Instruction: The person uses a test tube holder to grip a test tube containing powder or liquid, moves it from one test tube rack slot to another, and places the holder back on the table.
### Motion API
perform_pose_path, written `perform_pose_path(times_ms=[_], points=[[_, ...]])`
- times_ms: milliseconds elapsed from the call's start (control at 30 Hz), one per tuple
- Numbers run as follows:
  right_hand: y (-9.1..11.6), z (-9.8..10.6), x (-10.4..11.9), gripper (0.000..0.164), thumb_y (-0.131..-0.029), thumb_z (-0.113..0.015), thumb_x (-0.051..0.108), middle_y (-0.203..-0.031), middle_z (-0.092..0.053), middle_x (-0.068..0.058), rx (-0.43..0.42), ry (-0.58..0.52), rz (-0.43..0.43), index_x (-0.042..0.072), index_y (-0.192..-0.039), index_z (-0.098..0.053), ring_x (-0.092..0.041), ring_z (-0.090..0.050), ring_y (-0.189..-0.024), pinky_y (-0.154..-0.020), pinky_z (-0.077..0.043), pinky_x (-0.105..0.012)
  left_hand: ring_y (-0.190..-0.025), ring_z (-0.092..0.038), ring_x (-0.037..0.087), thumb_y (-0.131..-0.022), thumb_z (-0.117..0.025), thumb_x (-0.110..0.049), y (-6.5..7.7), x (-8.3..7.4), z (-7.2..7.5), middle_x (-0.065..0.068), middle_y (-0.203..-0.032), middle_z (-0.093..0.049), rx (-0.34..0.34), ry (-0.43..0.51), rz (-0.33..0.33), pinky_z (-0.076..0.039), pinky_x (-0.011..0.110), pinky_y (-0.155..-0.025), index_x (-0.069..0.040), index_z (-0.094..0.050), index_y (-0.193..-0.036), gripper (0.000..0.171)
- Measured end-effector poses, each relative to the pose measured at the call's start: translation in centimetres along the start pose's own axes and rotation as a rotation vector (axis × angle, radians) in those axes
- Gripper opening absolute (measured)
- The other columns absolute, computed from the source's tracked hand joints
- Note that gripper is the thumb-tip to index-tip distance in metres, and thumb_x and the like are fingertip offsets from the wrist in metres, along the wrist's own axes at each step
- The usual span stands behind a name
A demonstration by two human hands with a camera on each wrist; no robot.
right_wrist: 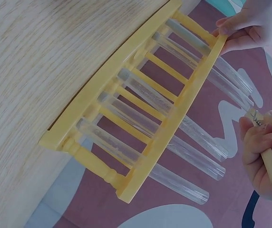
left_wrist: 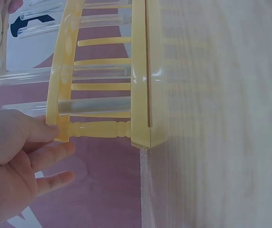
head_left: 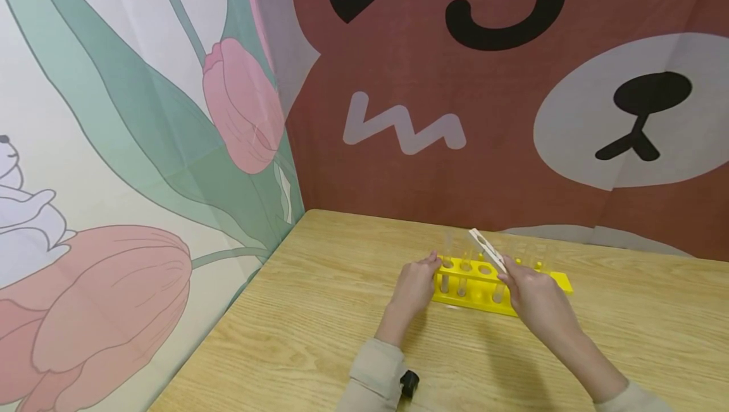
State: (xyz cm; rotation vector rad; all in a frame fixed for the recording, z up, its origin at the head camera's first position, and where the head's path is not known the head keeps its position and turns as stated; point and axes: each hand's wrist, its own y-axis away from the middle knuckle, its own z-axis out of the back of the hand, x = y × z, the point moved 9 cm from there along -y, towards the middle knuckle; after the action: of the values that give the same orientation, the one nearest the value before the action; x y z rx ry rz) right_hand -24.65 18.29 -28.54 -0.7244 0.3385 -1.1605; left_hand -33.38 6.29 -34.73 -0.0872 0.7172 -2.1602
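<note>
A yellow test tube rack (head_left: 475,303) stands on the table, holding several clear test tubes (right_wrist: 188,128) upright. My left hand (head_left: 414,285) grips the rack's left end, with thumb and index finger on the top bar in the left wrist view; the other fingers extend below it. My right hand (head_left: 538,301) holds a pale wooden test tube clamp (head_left: 486,250) above the rack. In the left wrist view, the clamp's end (left_wrist: 2,78) is at the mouth of the second tube (left_wrist: 29,76) from the left; whether it grips that tube I cannot tell.
The wood-grain table (head_left: 319,298) extends around the rack. Behind it hangs a brown cloth (head_left: 398,190) with a bear print, and a tulip-print cloth (head_left: 142,178) hangs on the left. A small black object (head_left: 409,383) is beside the left sleeve.
</note>
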Motion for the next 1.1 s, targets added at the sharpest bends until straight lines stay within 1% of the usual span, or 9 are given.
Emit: perform_pose_path(times_ms=[333,600,733,933,1100], points=[[0.06,-0.08,-0.18,0.037,-0.073,-0.069,0.002,-0.068,-0.059,-0.015,0.019,-0.003,-0.024,-0.013,-0.104,-0.057,-0.01,-0.034,-0.041,-0.033,-0.027,-0.016,-0.107,-0.053,0.017,-0.084,-0.055,0.004,0.01,0.16,-0.21,0.009,-0.118,-0.055,0.035,0.036,0.033,-0.044,0.022,-0.084,-0.002,-0.062,-0.112,0.029],[0.05,-0.21,-0.32,0.038,-0.075,-0.067,0.002,-0.069,-0.058,-0.014,0.046,-0.008,-0.046,-0.014,-0.107,-0.056,-0.009,-0.031,-0.041,-0.033,-0.026,-0.017,-0.106,-0.054,0.018,-0.083,-0.056,0.006,0.04,0.09,-0.14,0.01,-0.117,-0.056,0.022,0.03,0.017,-0.044,0.022,-0.083,-0.002,-0.062,-0.11,0.029],[0.11,-0.2,-0.31,0.038,-0.075,-0.068,0.002,-0.068,-0.058,-0.014,0.043,-0.012,-0.044,-0.014,-0.107,-0.056,-0.009,-0.03,-0.041,-0.033,-0.026,-0.017,-0.106,-0.053,0.018,-0.083,-0.055,0.006,0.03,0.14,-0.21,0.01,-0.117,-0.056,0.022,0.04,0.018,-0.044,0.022,-0.084,-0.001,-0.062,-0.11,0.029],[0.09,-0.23,-0.43,0.038,-0.075,-0.068,0.002,-0.07,-0.06,-0.016,0.043,-0.024,-0.054,-0.015,-0.107,-0.056,-0.009,-0.031,-0.041,-0.033,-0.026,-0.017,-0.107,-0.053,0.017,-0.083,-0.055,0.005,0.05,0.12,-0.13,0.01,-0.116,-0.056,0.007,0.036,0.01,-0.043,0.021,-0.084,-0.002,-0.063,-0.11,0.029],[0.09,-0.19,-0.45,0.037,-0.075,-0.067,0.002,-0.073,-0.061,-0.018,0.043,-0.026,-0.053,-0.016,-0.106,-0.056,-0.009,-0.033,-0.041,-0.033,-0.027,-0.017,-0.107,-0.053,0.017,-0.083,-0.055,0.006,0.07,0.17,-0.12,0.01,-0.116,-0.056,0.01,0.041,0.015,-0.043,0.022,-0.084,-0.002,-0.062,-0.11,0.029]])
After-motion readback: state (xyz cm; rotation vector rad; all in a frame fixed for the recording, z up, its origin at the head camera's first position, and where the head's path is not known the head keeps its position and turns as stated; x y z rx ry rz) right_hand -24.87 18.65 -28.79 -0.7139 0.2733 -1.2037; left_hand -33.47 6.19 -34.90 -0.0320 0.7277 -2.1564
